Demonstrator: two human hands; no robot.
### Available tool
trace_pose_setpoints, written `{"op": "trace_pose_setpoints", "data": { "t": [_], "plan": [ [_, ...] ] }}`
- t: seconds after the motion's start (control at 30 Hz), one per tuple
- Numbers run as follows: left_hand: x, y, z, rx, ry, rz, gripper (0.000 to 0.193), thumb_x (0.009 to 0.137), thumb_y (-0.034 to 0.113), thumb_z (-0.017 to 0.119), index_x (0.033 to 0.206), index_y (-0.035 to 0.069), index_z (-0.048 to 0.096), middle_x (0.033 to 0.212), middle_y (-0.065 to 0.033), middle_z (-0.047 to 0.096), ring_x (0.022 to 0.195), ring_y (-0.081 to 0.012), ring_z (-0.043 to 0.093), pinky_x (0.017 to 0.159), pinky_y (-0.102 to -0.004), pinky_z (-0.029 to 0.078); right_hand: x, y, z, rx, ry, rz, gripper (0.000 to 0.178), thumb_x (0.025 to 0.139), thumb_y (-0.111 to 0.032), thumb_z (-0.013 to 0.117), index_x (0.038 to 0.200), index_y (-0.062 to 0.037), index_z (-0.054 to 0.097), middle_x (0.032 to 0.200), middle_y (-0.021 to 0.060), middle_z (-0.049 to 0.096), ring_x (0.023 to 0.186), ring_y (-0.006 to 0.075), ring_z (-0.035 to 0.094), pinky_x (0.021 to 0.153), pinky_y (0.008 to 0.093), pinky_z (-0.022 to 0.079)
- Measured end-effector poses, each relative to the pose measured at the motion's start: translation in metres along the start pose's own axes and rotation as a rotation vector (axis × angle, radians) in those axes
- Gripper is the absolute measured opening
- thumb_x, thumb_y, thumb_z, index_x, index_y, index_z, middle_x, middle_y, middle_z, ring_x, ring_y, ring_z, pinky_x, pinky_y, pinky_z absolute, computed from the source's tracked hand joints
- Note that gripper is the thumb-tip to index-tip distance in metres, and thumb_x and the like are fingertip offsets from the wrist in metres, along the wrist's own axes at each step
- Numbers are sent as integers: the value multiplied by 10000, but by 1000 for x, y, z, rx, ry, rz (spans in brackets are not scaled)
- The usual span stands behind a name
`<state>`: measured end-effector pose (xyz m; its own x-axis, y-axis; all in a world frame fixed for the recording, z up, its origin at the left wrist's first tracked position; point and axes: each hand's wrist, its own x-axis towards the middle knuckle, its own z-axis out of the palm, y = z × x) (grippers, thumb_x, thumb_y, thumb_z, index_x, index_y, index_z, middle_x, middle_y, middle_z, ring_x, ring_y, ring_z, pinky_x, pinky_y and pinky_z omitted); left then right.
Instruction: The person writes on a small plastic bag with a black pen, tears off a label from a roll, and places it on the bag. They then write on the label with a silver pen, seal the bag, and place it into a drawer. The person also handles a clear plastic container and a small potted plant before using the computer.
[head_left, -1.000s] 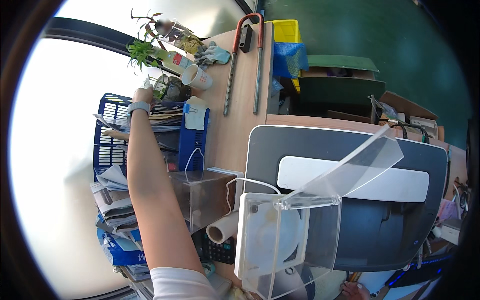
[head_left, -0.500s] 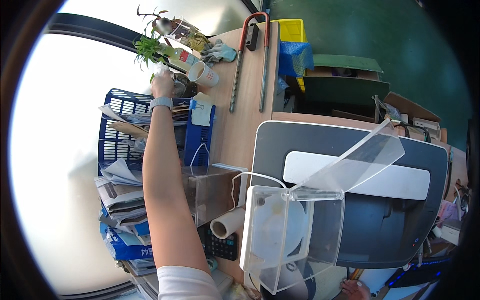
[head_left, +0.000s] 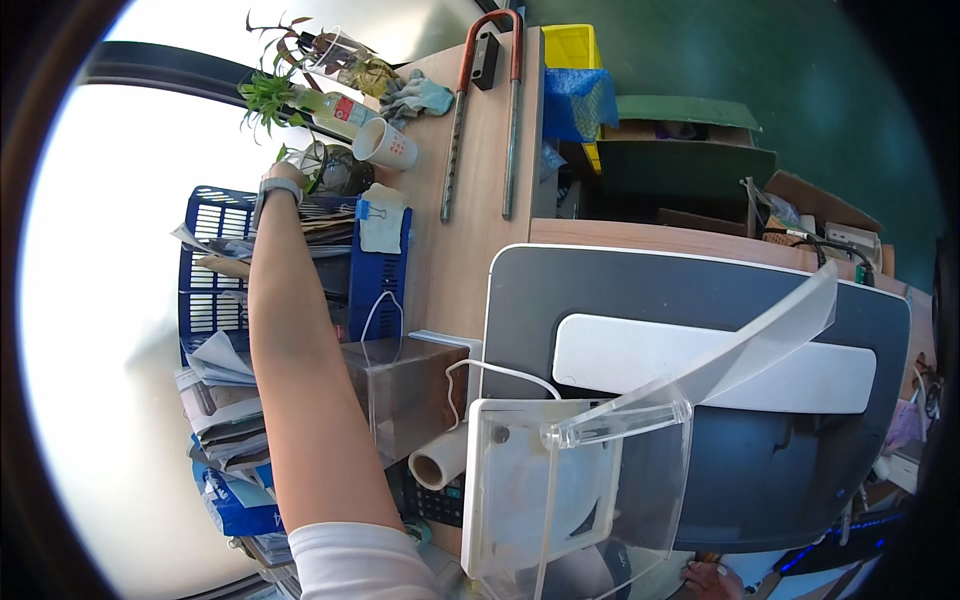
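Note:
My left arm in a white sleeve stretches up the left side. My left hand (head_left: 284,174), with a grey watch band at its wrist, is at the far end of a blue plastic basket (head_left: 216,215). It is nearest to a round glass vase (head_left: 345,170) with a green sprig. Its fingers are mostly hidden, so what they hold cannot be told. A white paper cup (head_left: 388,145) lies tipped beside the vase, near a bottle with a leafy plant (head_left: 335,108). At the lower edge, partly cut off, my right hand (head_left: 712,578) rests with fingers apart, seemingly holding nothing.
A grey printer (head_left: 640,275) fills the right, with a clear plastic box (head_left: 640,490), lid raised, in front. A paper roll (head_left: 438,465), stacked papers (head_left: 225,420), a U-shaped metal lock (head_left: 512,130), gloves (head_left: 415,98) and a yellow crate (head_left: 572,48) surround the desk.
My left hand has moved left and slightly nearer, toward the basket's far end. The white crumpled thing seen at its fingers before no longer shows clearly. The view has shifted slightly; my right hand stays put.

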<state>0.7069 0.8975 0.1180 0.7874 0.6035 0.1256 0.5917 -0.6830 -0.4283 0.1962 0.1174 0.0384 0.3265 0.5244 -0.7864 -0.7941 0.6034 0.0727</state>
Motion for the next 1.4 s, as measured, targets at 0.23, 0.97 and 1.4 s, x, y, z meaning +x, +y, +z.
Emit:
{"op": "trace_pose_setpoints", "data": {
  "t": [0.23, 0.97, 1.4],
  "plan": [
    [18, -13, 7, -18, -52, -36, 386, 807, 350, 609, 970, 5, 665, 1010, -198, 645, 925, -327, 628, 795, -388, 490, -3, -5, 5, -209, 106, -35, 537, 912, -365, 479, 1286, 19, 432, 1302, 120, 491, 1227, 237, 434, 1023, 388, 322],
    [-20, -2, -22, -8, -136, -135, 320, 751, 217, 603, 1019, 55, 668, 1127, -162, 612, 1060, -296, 585, 893, -365, 464, -3, -8, -5, -289, 68, 12, 589, 919, -415, 435, 1337, -4, 376, 1369, 127, 421, 1272, 268, 380, 1053, 426, 274],
    [-31, -2, -8, -17, -71, -34, 434, 805, 398, 588, 1001, 18, 659, 1092, -200, 612, 1041, -354, 573, 889, -407, 452, -2, -5, -3, -241, 32, -58, 547, 927, -382, 440, 1310, 6, 402, 1343, 142, 447, 1244, 275, 417, 1022, 416, 330]
  ]
}}
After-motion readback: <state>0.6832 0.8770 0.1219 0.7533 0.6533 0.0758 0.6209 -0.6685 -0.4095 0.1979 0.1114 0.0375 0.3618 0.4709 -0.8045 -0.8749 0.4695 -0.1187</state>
